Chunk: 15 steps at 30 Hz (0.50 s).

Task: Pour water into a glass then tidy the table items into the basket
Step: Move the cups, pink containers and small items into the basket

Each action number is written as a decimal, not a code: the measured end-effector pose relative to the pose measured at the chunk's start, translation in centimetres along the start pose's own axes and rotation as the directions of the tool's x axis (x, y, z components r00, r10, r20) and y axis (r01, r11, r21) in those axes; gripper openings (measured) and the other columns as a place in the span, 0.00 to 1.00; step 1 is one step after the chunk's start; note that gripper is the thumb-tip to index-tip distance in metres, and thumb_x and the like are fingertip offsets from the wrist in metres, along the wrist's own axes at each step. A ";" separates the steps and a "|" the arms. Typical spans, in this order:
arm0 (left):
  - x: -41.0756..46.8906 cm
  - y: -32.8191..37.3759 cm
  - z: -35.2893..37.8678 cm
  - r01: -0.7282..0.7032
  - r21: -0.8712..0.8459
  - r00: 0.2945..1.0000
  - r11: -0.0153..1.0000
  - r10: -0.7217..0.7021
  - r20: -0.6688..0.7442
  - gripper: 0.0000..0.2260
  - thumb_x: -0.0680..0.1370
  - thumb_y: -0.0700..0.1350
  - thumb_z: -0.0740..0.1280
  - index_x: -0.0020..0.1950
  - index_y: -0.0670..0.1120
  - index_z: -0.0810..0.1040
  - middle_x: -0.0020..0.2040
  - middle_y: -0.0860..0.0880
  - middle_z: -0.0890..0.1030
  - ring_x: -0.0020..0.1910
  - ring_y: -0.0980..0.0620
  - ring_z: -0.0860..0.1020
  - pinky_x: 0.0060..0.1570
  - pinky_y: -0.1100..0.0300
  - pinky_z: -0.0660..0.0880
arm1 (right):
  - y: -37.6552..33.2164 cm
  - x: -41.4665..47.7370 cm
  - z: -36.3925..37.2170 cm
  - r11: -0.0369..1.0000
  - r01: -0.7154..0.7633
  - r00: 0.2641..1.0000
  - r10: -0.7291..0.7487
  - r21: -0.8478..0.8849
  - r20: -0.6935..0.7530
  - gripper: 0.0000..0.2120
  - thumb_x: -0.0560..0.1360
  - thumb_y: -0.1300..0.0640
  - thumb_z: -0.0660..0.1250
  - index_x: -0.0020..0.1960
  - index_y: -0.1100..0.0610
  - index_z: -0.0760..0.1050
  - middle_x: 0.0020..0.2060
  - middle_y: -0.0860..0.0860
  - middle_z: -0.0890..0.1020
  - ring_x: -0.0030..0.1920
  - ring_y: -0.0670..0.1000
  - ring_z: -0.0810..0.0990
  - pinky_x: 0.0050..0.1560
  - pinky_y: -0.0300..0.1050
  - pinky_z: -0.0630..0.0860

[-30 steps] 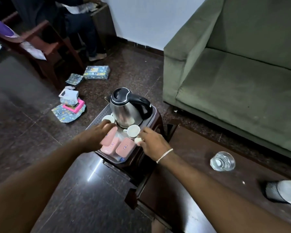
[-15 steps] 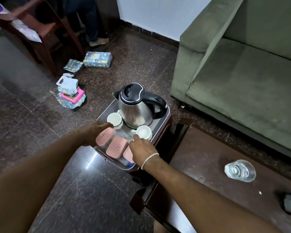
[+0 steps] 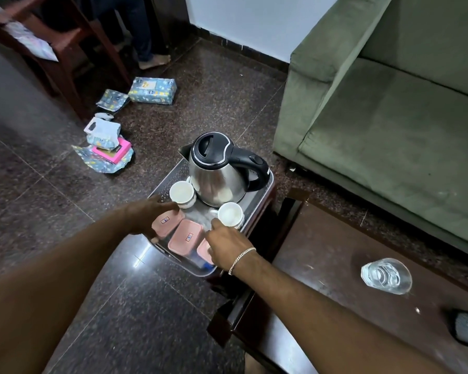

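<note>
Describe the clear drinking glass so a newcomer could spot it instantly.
Start at the green sofa, then drop to the dark wooden table in front of it. The clear faceted drinking glass stands there alone, holding water, well apart from the steel kettle and white cups on the tray.

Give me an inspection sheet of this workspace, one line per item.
Surface: dark wooden table, bare and a little dusty; small stand beside it.
Job's things: tray on the stand holds kettle, two white cups, three pink containers; glass stands on the table.
Clutter: wrapped boxes and paper on the floor.
Hands: left hand on the left container; right hand over the right container, by a cup.
Cables: nothing seen.
Surroundings: green sofa, wooden chair, another person's foot.
</note>
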<state>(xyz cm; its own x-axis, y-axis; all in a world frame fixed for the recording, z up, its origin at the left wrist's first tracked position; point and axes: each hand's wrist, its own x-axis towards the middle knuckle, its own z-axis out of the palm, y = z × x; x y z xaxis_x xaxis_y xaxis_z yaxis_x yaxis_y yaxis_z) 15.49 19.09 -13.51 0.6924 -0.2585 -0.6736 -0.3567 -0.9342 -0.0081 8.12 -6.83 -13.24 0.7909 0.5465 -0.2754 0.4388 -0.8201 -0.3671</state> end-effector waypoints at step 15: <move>-2.8 1.6 0.1 -0.047 0.032 0.989 0.998 0.051 -0.142 0.22 0.74 0.62 0.73 0.65 0.58 0.75 0.63 0.48 0.68 0.62 0.47 0.69 0.55 0.56 0.71 | 1.0 -1.0 0.7 0.989 0.004 0.999 0.002 0.147 -0.038 0.17 0.72 0.63 0.71 0.61 0.61 0.75 0.57 0.58 0.72 0.47 0.66 0.81 0.49 0.59 0.79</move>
<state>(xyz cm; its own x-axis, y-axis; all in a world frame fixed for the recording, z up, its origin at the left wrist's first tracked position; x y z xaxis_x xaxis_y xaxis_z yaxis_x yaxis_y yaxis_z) 12.96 18.37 -11.67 0.7553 -0.3380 -0.5614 -0.4085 -0.9127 -0.0001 7.47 -8.15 -13.94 0.8073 0.5382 -0.2420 0.3747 -0.7843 -0.4944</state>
